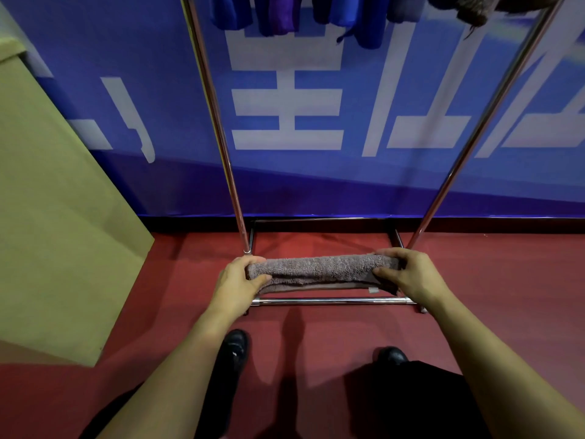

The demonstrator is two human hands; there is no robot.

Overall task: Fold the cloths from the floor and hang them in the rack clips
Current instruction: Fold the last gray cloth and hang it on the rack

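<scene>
A grey-brown terry cloth [319, 270] is folded into a long narrow strip and held level above the rack's front base bar [329, 301]. My left hand [237, 280] grips its left end, thumb in front and fingers over the top. My right hand [408, 274] grips its right end the same way. A small white label [373, 290] shows near the cloth's lower right edge. At the top of the view, blue and purple cloths [278, 14] and a brown one [471, 11] hang from the rack; the clips are out of view.
Two chrome uprights [218, 122] [481, 128] rise from the base frame on the red floor [506, 296]. Behind stands a blue banner wall [316, 172]. A large cardboard box [57, 217] is at the left. My black shoes [235, 346] are below the hands.
</scene>
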